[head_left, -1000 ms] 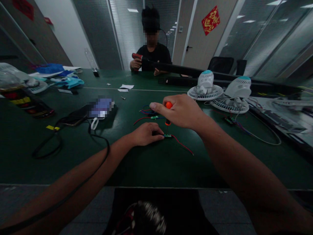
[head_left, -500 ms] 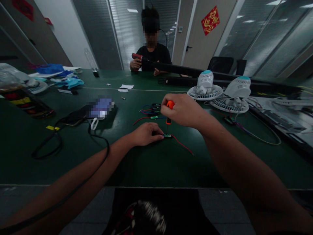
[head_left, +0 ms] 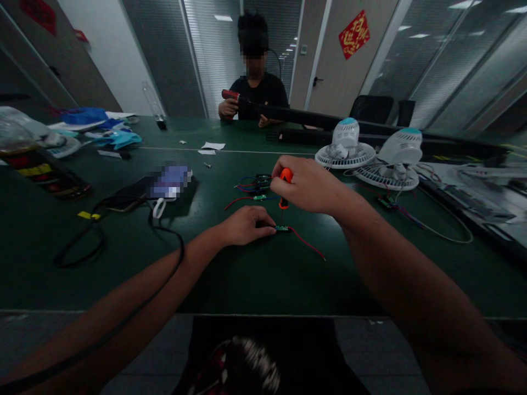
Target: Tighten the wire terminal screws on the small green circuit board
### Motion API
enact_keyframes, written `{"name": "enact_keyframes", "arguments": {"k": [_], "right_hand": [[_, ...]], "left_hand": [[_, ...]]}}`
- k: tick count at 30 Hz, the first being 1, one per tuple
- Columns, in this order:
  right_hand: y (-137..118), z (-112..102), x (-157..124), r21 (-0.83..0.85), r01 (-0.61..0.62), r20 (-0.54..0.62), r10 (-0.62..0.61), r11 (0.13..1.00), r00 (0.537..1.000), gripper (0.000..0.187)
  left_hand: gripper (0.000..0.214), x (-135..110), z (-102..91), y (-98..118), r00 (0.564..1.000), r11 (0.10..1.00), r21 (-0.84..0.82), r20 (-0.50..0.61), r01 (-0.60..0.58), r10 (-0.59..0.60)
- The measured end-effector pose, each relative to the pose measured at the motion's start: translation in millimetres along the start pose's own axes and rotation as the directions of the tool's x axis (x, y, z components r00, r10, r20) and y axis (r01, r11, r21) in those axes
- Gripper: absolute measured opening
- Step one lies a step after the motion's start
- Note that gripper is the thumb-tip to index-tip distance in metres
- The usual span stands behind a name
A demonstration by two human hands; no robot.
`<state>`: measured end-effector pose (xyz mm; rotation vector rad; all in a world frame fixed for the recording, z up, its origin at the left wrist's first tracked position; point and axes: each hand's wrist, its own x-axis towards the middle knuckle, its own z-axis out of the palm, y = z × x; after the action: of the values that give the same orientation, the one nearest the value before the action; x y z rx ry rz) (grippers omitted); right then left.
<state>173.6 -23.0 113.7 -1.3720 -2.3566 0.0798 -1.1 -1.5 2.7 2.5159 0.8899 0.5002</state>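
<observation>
Close to the middle of the green table, my left hand (head_left: pixel 246 226) pinches the left end of a small green circuit board (head_left: pixel 282 229). A red wire (head_left: pixel 307 245) trails from the board's right end toward the lower right. Above it, my right hand (head_left: pixel 302 184) is closed around the orange and black handle of a screwdriver (head_left: pixel 284 204). The screwdriver stands nearly upright, its thin shaft pointing down at the board; exact tip contact is too small to make out. Just behind lies a second green board (head_left: pixel 260 197) with a red wire.
More wired boards (head_left: pixel 263 180) lie behind my right hand. Two white fan heads (head_left: pixel 346 145) sit to the right. On the left are a phone (head_left: pixel 169 182), a black cable (head_left: pixel 82 258) and a bottle (head_left: pixel 45 170). Across the table a person (head_left: pixel 257 90) holds a red power tool.
Almost nothing differs. My right hand and the screwdriver have shifted only very slightly; my left hand and the board look the same.
</observation>
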Motion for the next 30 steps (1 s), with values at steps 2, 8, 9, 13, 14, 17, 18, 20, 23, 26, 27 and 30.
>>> {"name": "enact_keyframes", "arguments": {"k": [2, 8, 9, 13, 14, 17, 18, 20, 23, 26, 27, 30], "right_hand": [[0.1, 0.1, 0.0, 0.004, -0.002, -0.001, 0.003, 1.000, 1.000, 0.022], [-3.8, -0.9, -1.2, 0.043, -0.011, 0.017, 0.010, 0.999, 1.000, 0.022], [-4.1, -0.7, -1.2, 0.048, -0.014, 0.019, 0.013, 0.999, 1.000, 0.022], [-3.8, 1.5, -0.6, 0.067, -0.024, 0.034, 0.022, 0.997, 0.999, 0.023], [-3.6, 2.2, -0.5, 0.068, -0.019, 0.033, 0.016, 0.997, 0.999, 0.023], [-3.8, 4.0, -0.2, 0.073, 0.011, 0.027, -0.013, 0.997, 1.000, 0.023], [-4.2, 4.4, -0.2, 0.073, 0.017, 0.026, -0.019, 0.997, 0.999, 0.023], [-5.0, 4.7, -0.4, 0.067, 0.014, 0.026, -0.016, 0.998, 1.000, 0.023], [-5.7, 4.4, -0.8, 0.046, -0.005, 0.019, 0.004, 0.999, 1.000, 0.023], [-5.3, 4.5, -1.0, 0.036, -0.008, -0.001, 0.008, 0.999, 1.000, 0.024], [-5.1, 4.6, -1.0, 0.042, -0.003, -0.004, 0.003, 0.999, 1.000, 0.026], [-4.7, 5.4, -0.7, 0.073, 0.022, -0.005, -0.022, 0.997, 1.000, 0.043]], "left_hand": [[0.019, 0.0, 0.3, -0.2, 1.000, 1.000, 0.005, 0.000, 0.006, -0.006], [0.020, 0.4, 0.0, 0.6, 1.000, 1.000, 0.013, -0.008, 0.002, -0.002], [0.020, 0.5, -0.2, 0.7, 1.000, 1.000, 0.014, -0.006, 0.003, -0.003], [0.020, 0.8, -0.3, 0.9, 1.000, 1.000, 0.015, 0.001, 0.007, -0.007], [0.020, 0.9, -0.2, 0.9, 1.000, 1.000, 0.015, 0.001, 0.008, -0.008], [0.019, 1.0, -0.1, 1.5, 1.000, 1.000, 0.018, -0.004, 0.011, -0.011], [0.019, 1.1, -0.1, 1.9, 1.000, 1.000, 0.017, -0.003, 0.010, -0.010], [0.020, 1.3, -0.2, 2.6, 1.000, 1.000, 0.012, 0.000, 0.010, -0.010], [0.020, 1.4, -0.3, 2.9, 1.000, 1.000, 0.003, -0.003, 0.009, -0.009], [0.020, 1.1, -0.4, 2.3, 1.000, 1.000, -0.004, -0.006, 0.011, -0.011], [0.020, 1.1, -0.4, 2.0, 1.000, 1.000, -0.005, -0.004, 0.011, -0.011], [0.020, 1.0, -0.2, 1.2, 1.000, 1.000, 0.002, -0.005, 0.009, -0.009]]}}
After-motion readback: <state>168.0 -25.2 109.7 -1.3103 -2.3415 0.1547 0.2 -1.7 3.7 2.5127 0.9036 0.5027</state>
